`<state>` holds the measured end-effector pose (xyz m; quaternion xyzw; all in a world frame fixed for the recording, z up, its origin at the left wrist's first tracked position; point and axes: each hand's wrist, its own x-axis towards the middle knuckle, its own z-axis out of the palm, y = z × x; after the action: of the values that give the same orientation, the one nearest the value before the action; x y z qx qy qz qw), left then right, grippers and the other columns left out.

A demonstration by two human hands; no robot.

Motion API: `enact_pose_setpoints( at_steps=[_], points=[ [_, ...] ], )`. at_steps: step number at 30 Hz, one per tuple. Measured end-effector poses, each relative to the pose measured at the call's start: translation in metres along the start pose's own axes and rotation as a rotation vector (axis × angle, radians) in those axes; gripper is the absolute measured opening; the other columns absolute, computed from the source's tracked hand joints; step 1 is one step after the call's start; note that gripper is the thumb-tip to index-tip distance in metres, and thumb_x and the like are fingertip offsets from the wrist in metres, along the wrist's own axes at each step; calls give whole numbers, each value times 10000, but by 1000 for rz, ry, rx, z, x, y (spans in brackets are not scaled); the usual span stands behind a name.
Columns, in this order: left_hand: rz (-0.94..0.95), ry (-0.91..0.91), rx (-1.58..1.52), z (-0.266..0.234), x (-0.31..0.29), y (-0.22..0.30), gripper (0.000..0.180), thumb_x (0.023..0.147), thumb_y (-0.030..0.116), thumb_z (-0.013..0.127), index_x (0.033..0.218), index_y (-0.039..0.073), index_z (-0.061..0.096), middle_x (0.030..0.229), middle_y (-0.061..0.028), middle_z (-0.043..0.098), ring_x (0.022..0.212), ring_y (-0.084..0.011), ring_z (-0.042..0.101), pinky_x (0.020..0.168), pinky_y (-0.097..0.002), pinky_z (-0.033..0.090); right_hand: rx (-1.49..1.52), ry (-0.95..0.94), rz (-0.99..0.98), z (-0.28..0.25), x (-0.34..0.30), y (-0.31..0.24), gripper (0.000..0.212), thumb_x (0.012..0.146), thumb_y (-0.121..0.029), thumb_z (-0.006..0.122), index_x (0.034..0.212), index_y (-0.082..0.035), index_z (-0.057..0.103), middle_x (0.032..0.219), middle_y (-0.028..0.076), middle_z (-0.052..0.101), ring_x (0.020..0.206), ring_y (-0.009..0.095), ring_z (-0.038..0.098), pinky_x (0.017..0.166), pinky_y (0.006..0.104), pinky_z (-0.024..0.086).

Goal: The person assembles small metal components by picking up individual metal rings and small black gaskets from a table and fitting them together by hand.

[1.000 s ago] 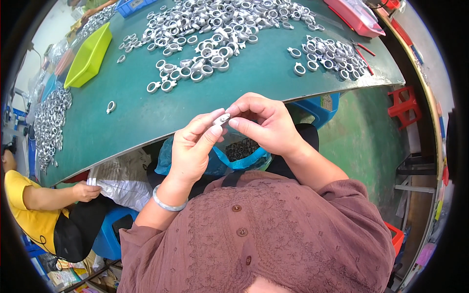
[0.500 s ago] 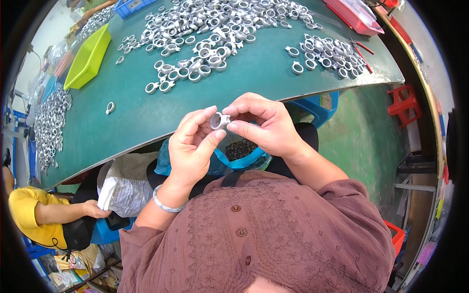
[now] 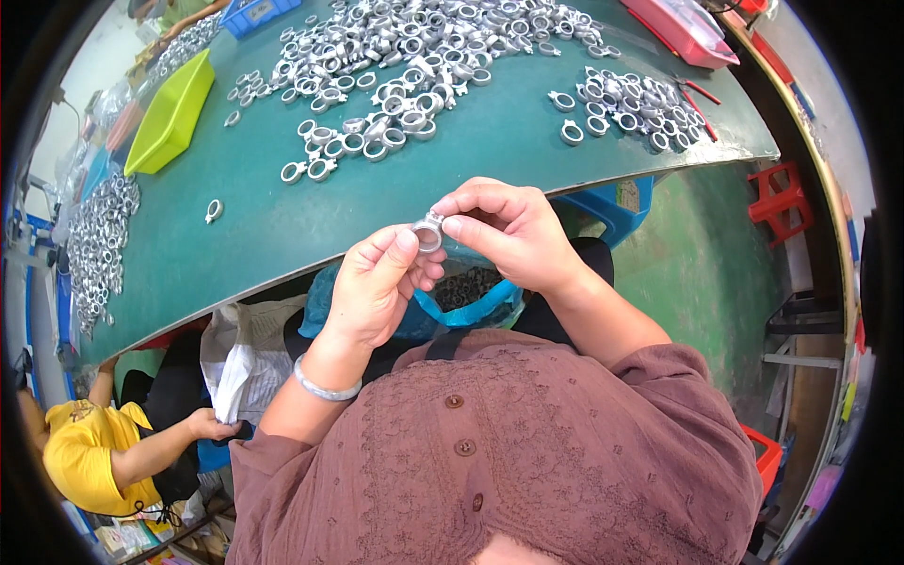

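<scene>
Between my two hands, just off the table's near edge, is a small silver metal ring clamp (image 3: 428,237) with a lug on its upper side. My left hand (image 3: 372,287) pinches the ring's left side between thumb and fingers. At the lug, the thumb and forefinger of my right hand (image 3: 518,231) are closed on the clamp. Whether they hold a smaller part there is too small to tell. Below my hands, a blue plastic bag (image 3: 468,316) stands open with many small dark pieces (image 3: 463,287) inside.
The green table (image 3: 245,245) carries a large heap of ring clamps (image 3: 414,47), a smaller pile (image 3: 640,108) at right, and another (image 3: 99,245) at left. Red-handled pliers (image 3: 702,91), a yellow-green bin (image 3: 169,113) and a pink bin (image 3: 683,33) lie around. A co-worker in yellow (image 3: 94,457) holds a white sack (image 3: 247,358).
The ring clamp has turned in my fingers, its lug now pointing up and its opening facing me. My left thumb has moved up onto the ring. The co-worker has shifted with the white sack.
</scene>
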<state>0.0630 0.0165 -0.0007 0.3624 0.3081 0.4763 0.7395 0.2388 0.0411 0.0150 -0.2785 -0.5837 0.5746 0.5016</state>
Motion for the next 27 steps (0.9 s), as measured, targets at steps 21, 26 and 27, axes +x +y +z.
enact_pose_setpoints(
  at_steps=[21, 26, 27],
  points=[
    [36, 3, -92, 8, 10, 5, 236, 892, 209, 495, 994, 10, 572, 812, -48, 601, 689, -107, 555, 602, -212, 442, 42, 8, -69, -3, 8, 2, 107, 793, 13, 573, 891, 39, 607, 837, 46, 560, 742, 98, 575, 672, 222, 466],
    [39, 16, -106, 14, 10, 9, 266, 893, 197, 492, 1067, 4, 547, 838, -51, 605, 704, -112, 569, 613, -214, 457, 14, 28, -48, -2, 8, 2, 120, 799, -6, 582, 908, 40, 601, 843, 39, 572, 744, 88, 569, 680, 219, 468],
    [43, 30, -110, 15, 10, 8, 273, 893, 188, 491, 1086, 1, 537, 851, -53, 608, 712, -116, 575, 622, -217, 466, 13, 29, -48, -2, 8, 1, 120, 799, -6, 582, 908, 40, 601, 843, 39, 572, 744, 88, 569, 680, 219, 468]
  ],
)
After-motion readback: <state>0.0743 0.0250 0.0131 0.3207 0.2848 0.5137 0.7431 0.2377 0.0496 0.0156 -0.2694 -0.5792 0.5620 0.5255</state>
